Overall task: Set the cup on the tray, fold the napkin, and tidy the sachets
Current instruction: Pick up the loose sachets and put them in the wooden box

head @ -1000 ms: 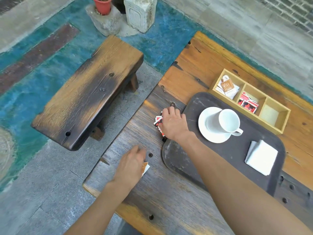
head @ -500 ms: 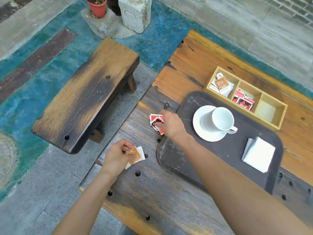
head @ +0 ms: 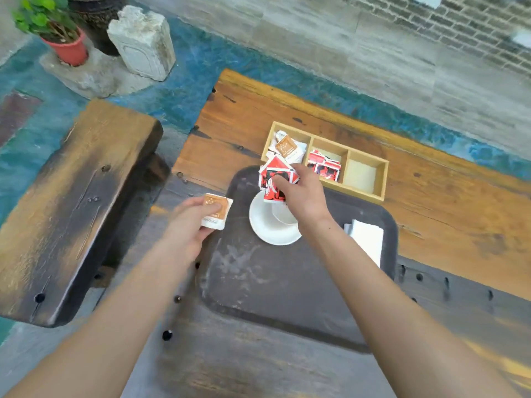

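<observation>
My right hand (head: 304, 193) grips a bunch of red sachets (head: 274, 179) in the air above the white cup (head: 284, 218), which stands on its saucer (head: 268, 231) on the dark tray (head: 275, 277). The hand hides most of the cup. My left hand (head: 192, 222) holds a brown-and-white sachet (head: 215, 211) at the tray's left edge. A folded white napkin (head: 367, 239) lies on the tray's right side. Behind the tray sits a wooden three-part organiser (head: 365, 179) with brown sachets in its left part, red ones in the middle and nothing in the right.
The tray rests on a worn wooden table (head: 445, 219). A low wooden bench (head: 77, 202) stands to the left. Beyond it on the ground are a potted plant (head: 54, 30) and a stone block (head: 143, 41).
Both hands have lifted their sachets off the table's left part and moved right and away, the right hand now above the cup near the organiser. The camera has tilted up.
</observation>
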